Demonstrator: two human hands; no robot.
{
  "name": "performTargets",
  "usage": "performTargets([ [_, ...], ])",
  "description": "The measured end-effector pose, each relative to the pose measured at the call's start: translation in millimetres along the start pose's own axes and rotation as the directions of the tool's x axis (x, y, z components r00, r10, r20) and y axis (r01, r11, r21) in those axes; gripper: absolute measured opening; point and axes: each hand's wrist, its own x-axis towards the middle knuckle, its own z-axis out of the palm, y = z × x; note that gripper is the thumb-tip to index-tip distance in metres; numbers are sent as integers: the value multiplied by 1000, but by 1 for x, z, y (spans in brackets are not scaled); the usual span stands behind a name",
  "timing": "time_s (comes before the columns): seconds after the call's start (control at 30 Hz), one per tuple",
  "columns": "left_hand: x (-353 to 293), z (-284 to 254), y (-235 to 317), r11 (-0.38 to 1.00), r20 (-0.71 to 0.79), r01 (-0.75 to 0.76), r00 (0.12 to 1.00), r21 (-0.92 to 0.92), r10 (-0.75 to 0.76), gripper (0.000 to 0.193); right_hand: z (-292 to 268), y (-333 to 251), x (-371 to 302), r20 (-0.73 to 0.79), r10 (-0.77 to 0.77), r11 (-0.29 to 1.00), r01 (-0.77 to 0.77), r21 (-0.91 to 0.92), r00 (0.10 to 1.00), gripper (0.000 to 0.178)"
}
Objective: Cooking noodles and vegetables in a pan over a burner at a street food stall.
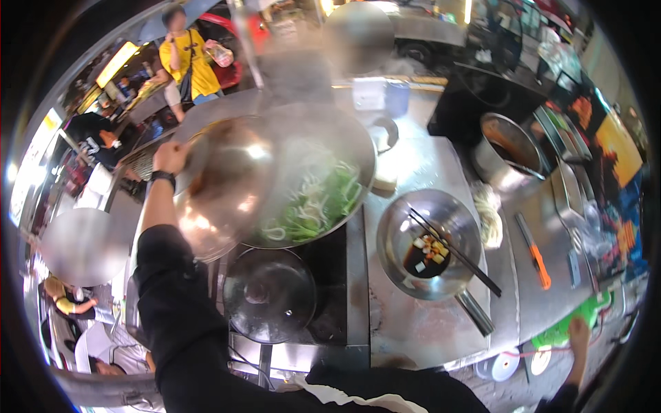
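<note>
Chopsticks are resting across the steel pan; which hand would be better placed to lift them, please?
Probably the right hand: it is nearer the chopsticks and appears free, while the left hand grips the domed lid.

from afar, i see a metal counter (427, 334) stretching between the left hand (171, 158) and the right hand (580, 332). a steel pan (394, 237) sits on it, well right of the left hand, with a pale bundle (489, 219) just beside. an orange-handled knife (532, 249) lies ahead of the right hand. closer in than the left hand, a black cooktop (332, 292) carries a dark lidded pan (272, 296).
</note>
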Motion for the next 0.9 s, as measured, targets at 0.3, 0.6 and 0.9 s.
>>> performTargets([
  [0.3,10,-11,-114,939,-181,38,983,341,26,48,17,-317,188,-3,-750,656,743,-134,661,25],
  [0.6,-287,-54,204,804,-122,-213,977,-555,175,32,219,-504,307,449,-879,68,975,-213,160,69],
  [0.9,-552,-96,272,135,702,791,596,-597,-389,26,328,-589,340,695,-699,-427,878,-216,-169,102],
])
